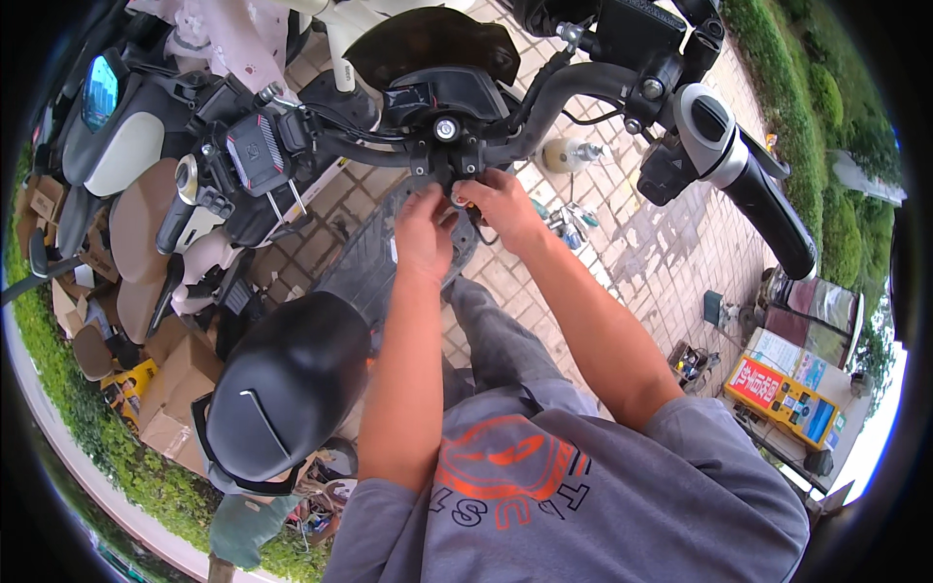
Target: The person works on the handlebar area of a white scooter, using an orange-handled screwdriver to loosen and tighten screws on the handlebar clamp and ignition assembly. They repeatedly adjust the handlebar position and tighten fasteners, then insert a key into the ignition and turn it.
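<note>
Both hands meet at the steering column, just below the handlebar clamp of an electric scooter. My left hand has its fingers curled inward against the column, and what they hold, if anything, is hidden. Beside it, my right hand pinches near a small pale and reddish piece too small to name. A dark cable hangs below the right fingers. Above them are the round ignition lock and the dark instrument display. On the black scooter seat rests an L-shaped metal hex key.
The right handlebar grip reaches out to the right. A pale bottle and some tools stand on the paving. Other scooters and cardboard boxes crowd the left. A cart with a yellow box stands at the right.
</note>
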A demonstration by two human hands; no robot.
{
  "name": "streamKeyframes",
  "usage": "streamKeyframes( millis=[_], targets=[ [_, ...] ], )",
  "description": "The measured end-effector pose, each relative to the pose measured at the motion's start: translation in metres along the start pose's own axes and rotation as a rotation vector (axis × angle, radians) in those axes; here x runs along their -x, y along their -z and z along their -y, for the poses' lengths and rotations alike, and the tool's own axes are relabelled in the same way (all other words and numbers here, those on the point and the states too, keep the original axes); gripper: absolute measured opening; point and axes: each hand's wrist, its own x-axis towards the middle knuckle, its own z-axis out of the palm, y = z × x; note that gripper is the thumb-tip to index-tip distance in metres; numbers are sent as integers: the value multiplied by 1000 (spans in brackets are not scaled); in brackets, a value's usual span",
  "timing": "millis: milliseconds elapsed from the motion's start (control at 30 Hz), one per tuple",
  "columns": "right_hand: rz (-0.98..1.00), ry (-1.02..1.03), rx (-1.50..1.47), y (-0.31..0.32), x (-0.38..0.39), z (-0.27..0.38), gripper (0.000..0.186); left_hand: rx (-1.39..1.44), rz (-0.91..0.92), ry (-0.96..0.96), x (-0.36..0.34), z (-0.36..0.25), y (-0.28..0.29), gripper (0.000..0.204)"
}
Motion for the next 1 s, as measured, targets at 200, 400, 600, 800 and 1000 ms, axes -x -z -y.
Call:
streamKeyframes(
  millis=[200, 400, 600, 800, 1000],
  targets=[
    [68, -113, -156, 4, -2, -1, 20, 121, 74, 150, -22, 5, 0, 22],
    [238, -181, -393, 17, -7, -17, 17, 73, 98, 277, -22, -6, -1, 22],
    [419, -303, -747, 24, -13, -26, 31, 87, 162, 350, -23, -13, 9, 20],
    [200, -200, -466, 11, -14, -17, 23, 2, 40, 394, -25, -21, 0, 21],
    [143, -118, -543, 11, -20, -28, 16, 52, -45, 423, -16, -20, -18, 34]
  ],
)
